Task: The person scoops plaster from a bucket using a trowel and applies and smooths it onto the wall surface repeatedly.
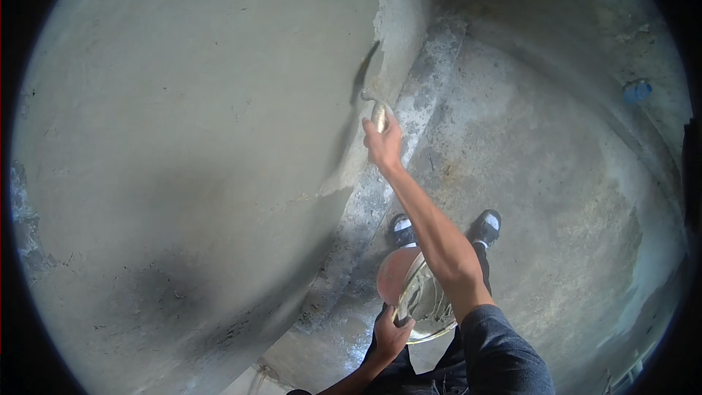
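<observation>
My right hand [382, 137] is closed on the handle of a trowel [379, 115], reaching up to the edge of the grey plastered wall [197, 88]. The trowel's blade is seen nearly edge-on against a rough, lighter strip beside a dark shadow. Low in front of me, my left hand [391, 333] grips the rim of a tilted pinkish bucket [395, 274] with wet grey plaster [428, 303] inside. Part of the bucket is hidden behind my right forearm.
My dark shoes [486, 225] stand on the stained concrete floor [541, 205]. A speckled ledge [428, 88] runs along the wall's foot. A curved wall edge bounds the right side, with a small blue object [636, 91] near it.
</observation>
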A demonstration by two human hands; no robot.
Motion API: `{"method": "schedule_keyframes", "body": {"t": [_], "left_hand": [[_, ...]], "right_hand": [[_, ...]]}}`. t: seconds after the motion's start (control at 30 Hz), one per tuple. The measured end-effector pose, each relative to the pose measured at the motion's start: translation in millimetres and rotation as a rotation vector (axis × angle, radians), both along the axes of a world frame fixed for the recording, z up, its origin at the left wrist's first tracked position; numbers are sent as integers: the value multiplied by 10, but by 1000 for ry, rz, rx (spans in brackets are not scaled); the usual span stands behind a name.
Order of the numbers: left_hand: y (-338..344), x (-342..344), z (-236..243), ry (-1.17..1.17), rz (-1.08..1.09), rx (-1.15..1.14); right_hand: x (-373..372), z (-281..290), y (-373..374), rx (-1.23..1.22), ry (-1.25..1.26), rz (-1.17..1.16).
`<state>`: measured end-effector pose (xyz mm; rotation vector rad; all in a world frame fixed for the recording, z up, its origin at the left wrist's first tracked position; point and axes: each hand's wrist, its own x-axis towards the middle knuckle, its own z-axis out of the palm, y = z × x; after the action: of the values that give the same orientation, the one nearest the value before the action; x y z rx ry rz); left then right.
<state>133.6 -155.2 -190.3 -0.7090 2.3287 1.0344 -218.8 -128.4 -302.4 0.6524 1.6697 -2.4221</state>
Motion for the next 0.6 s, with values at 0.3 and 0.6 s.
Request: {"method": "schedule_keyframes", "body": {"t": [0.3,0.6], "left_hand": [[-81,52,-4,20,8,-52],[-19,115,-38,-30,19,-29]], "right_hand": [[924,-133,-538,272,285,4],[-237,60,94,-120,-98,27]]}}
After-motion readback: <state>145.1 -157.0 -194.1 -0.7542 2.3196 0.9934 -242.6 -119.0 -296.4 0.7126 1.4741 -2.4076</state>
